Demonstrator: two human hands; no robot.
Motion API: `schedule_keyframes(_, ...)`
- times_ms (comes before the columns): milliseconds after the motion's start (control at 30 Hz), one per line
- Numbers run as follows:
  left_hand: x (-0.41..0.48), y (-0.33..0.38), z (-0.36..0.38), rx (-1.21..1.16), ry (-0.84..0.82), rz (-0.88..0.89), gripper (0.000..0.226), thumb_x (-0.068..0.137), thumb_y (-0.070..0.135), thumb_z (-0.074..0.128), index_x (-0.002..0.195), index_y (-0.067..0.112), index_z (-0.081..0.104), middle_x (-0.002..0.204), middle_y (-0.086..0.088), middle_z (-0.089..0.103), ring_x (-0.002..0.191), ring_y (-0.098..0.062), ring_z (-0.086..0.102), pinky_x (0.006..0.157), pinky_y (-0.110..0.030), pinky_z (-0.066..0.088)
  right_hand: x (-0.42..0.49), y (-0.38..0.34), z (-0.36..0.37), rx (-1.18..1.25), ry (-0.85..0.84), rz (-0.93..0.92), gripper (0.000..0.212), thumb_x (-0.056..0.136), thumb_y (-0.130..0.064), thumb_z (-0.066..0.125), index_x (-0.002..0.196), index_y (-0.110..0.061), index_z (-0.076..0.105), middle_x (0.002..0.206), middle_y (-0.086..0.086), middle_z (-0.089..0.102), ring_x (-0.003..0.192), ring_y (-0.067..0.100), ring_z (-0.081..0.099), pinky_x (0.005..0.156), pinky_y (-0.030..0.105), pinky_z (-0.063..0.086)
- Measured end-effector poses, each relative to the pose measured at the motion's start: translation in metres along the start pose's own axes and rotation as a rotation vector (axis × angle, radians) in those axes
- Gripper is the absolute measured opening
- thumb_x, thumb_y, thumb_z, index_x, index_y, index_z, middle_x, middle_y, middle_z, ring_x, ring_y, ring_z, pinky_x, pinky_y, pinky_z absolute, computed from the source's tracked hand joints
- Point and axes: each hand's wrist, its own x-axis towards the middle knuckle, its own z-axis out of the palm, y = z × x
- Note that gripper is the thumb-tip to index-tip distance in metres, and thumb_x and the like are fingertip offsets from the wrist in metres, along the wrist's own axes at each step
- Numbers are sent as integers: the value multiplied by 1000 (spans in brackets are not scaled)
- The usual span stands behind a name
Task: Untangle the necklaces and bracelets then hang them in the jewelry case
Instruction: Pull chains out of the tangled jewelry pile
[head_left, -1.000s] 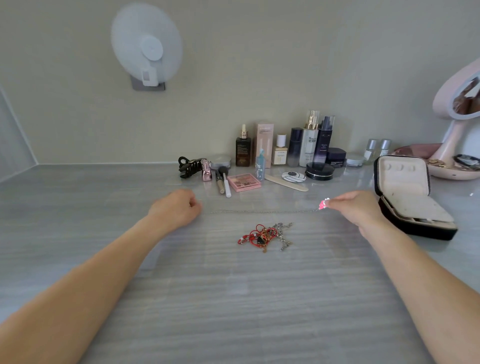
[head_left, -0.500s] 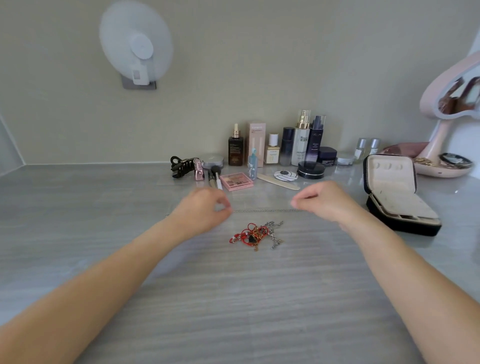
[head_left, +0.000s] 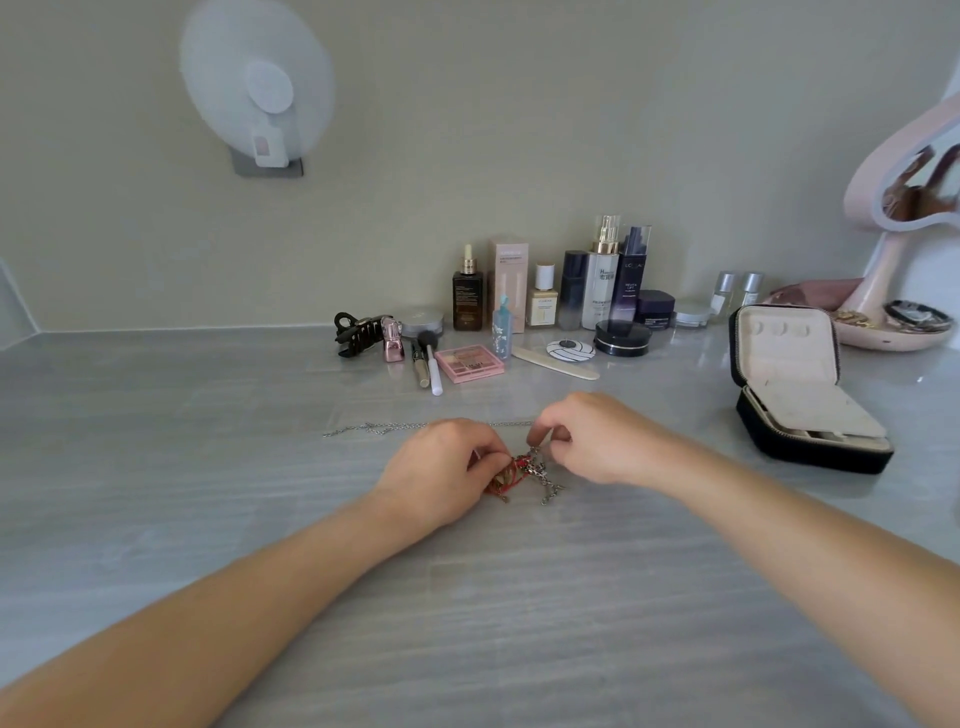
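Untangling: left hand pinches the red cords of the tangle, right hand its silver links, on the table before me. Next: ease loops apart, no yanking. Case sits open, well right.

White wall fan, black hair claw, pink eyeshadow palette, cosmetic bottles, pink mirror at right

The left part of the tangle is covered by the fingers of the left hand; its separate strands cannot be told apart; the right end of the silver chain is hidden behind the right hand; the pink mirror is cut off by the right edge; the fan is blurred; the labels of the bottles are mostly too small to be read.
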Motion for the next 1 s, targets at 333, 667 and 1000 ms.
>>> schedule_keyframes(333,5,-3,0,-351,80,-176,25,93,27,48,72,16,57,63,-4,58,57,-8,48,57,-25,40,-6,13,26,227,108,-112,10,78,-39,67,84,-31,65,75,-12,57,65,1,50,66,28,45)
schedule_keyframes(667,10,0,-6,-699,116,-340,38,95,29,45,59,15,47,55,1,47,49,-8,40,52,-19,34,-12,21,17,503,187,-22,7,82,-18,65,75,-19,67,71,-3,66,65,12,62,65,22,47)
schedule_keyframes(1000,6,4,-11,-585,52,-319,43,92,36,47,57,14,57,51,1,44,40,-3,35,40,-10,28,-19,25,6,515,-64,-42,13,79,-30,70,75,-18,71,78,10,70,64,9,55,67,28,46)
